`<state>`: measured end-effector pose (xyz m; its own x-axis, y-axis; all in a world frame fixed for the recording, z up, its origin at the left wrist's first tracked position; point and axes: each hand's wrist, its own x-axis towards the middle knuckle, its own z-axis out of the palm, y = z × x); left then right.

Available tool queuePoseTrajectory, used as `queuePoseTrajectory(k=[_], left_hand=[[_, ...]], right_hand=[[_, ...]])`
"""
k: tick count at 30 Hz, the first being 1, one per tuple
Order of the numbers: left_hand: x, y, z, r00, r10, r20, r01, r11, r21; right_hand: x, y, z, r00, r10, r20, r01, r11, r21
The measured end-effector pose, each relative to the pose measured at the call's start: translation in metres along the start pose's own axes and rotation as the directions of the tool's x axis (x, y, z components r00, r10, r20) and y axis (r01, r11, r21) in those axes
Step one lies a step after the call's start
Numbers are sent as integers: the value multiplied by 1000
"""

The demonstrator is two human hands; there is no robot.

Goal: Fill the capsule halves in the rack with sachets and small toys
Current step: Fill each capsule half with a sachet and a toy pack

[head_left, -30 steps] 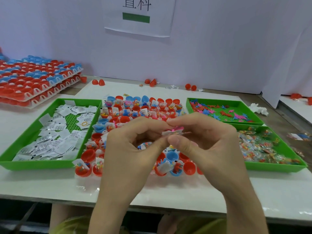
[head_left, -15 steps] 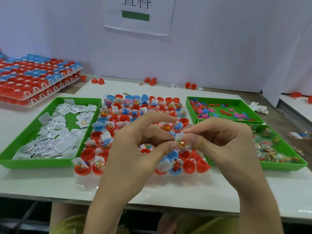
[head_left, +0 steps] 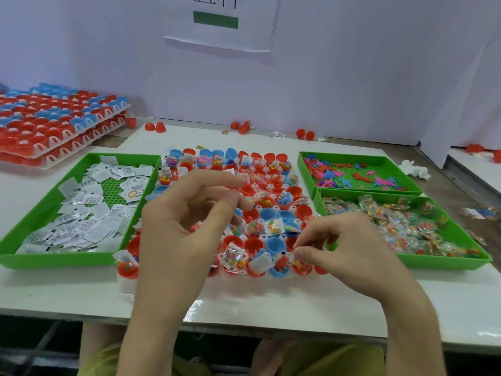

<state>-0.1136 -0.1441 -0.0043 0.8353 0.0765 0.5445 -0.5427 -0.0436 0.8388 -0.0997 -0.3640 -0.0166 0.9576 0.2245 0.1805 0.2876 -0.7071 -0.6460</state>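
Two stacked racks (head_left: 62,131) with red and blue halves stand at the far left of the table (head_left: 271,299). Just beside them, a green tray (head_left: 54,260) holds many white sachets (head_left: 81,213). In the middle lies the rack (head_left: 282,236) with the capsule halves (head_left: 273,244), many of them with a sachet or a toy inside. The left hand (head_left: 184,226) hovers over the left part of this rack; its fingers are loosely bent and apart, and nothing shows between them. The right hand (head_left: 352,248) is low over the front row. Its thumb and forefinger are pressed together on a small sachet (head_left: 290,257), just above a red half (head_left: 302,268). At the right are two more green trays: the far tray (head_left: 306,172) holds small toys (head_left: 339,176) in pink, blue and red, and the near tray (head_left: 433,263) holds clear sachets (head_left: 406,229) with colourful pieces.
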Motion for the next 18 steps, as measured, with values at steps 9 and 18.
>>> queuePoseTrajectory(k=[9,18], left_hand=[[0,0,-2,1000,10,-4,-10,1000,15],[0,-3,-6,999,15,-35,-12,998,60]], right_hand=[[3,3,4,998,61,13,-61,998,13],[4,2,4,997,36,68,-36,999,8]])
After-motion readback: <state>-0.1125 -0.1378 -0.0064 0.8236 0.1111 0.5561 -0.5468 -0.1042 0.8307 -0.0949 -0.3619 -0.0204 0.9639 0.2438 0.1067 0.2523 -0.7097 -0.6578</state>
